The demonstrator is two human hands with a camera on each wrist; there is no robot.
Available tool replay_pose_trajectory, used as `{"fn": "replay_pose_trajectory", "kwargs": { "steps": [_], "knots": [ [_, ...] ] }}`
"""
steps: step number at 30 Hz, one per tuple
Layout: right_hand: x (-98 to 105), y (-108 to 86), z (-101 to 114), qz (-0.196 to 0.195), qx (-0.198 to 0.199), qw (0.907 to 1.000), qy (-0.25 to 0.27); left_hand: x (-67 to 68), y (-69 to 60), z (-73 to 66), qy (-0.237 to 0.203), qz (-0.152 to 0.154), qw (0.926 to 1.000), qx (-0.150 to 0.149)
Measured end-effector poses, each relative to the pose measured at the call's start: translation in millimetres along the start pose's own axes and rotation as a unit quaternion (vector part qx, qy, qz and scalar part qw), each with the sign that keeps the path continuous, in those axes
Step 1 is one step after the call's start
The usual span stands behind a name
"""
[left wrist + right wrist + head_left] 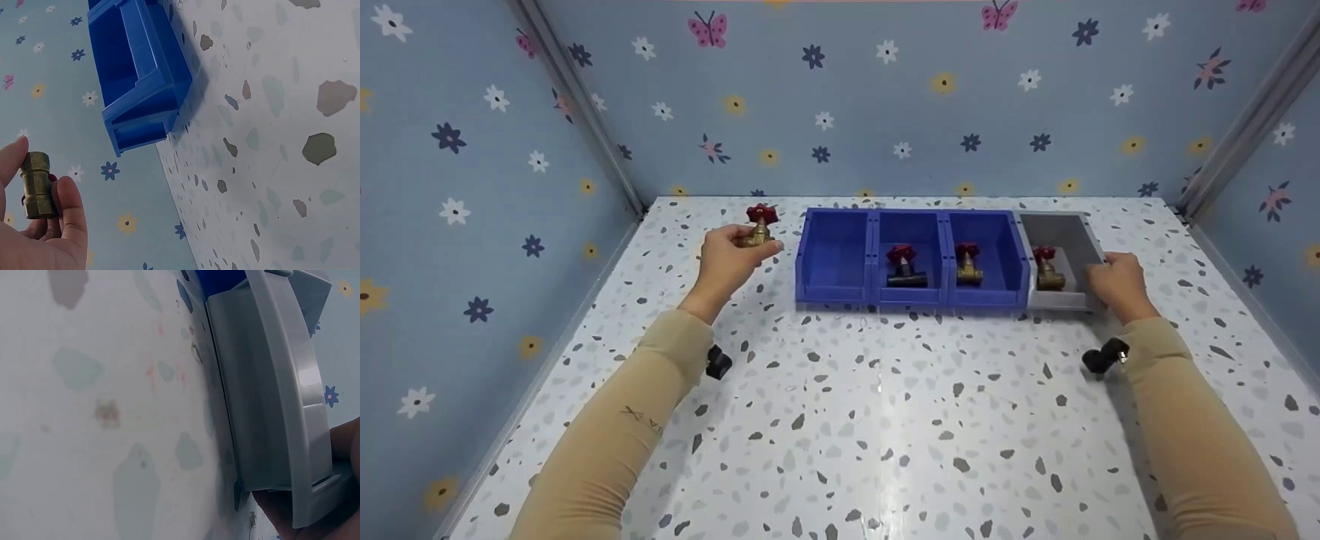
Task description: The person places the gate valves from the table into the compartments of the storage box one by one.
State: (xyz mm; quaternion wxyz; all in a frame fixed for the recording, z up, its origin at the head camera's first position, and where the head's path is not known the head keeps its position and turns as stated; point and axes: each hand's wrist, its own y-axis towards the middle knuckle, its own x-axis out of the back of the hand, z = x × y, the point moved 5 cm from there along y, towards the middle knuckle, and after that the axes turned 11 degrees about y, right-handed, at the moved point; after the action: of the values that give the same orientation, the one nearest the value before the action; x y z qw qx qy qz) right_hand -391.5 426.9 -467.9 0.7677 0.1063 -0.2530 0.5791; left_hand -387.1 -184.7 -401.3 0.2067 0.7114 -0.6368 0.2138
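Note:
A brass valve with a red handwheel [762,215] is pinched between the thumb and fingers of my left hand [727,259], left of the bins. Its brass body [38,185] shows in the left wrist view. My right hand [1119,285] grips the right side wall of the grey bin [1061,300]. Inside that bin lies a brass valve [1048,277] with a red handwheel. Another brass valve [969,271] sits in the right blue bin [997,247], and a dark-bodied valve [906,276] in the middle blue bin [919,225]. The left blue bin [834,255] holds nothing visible.
The bins stand side by side on a speckled white table [877,420]. Patterned panels [885,97] enclose its back and sides. Black wrist-worn fittings [1102,357] show beside the sleeves.

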Motion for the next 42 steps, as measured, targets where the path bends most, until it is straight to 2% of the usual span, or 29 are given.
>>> {"fn": "replay_pose_trajectory", "kwargs": {
  "steps": [9,22,31,42],
  "knots": [
    [-0.2,0.5,-0.2,0.000,0.006,0.9999,0.014,-6.2,1.1,-8.2,-0.001,0.001,0.9999,-0.013],
    [0.7,0.4,0.8,0.007,-0.004,1.0000,0.006,-16.1,5.0,-15.6,-0.017,-0.002,0.9997,-0.017],
    [1.4,-0.4,2.2,0.012,-0.015,0.9997,0.014,-24.0,8.5,-21.5,-0.008,-0.008,0.9998,-0.014],
    [-0.2,-1.6,1.3,0.001,0.014,0.9999,0.008,-36.6,9.6,-30.1,-0.032,-0.005,0.9991,-0.028]
  ]
}}
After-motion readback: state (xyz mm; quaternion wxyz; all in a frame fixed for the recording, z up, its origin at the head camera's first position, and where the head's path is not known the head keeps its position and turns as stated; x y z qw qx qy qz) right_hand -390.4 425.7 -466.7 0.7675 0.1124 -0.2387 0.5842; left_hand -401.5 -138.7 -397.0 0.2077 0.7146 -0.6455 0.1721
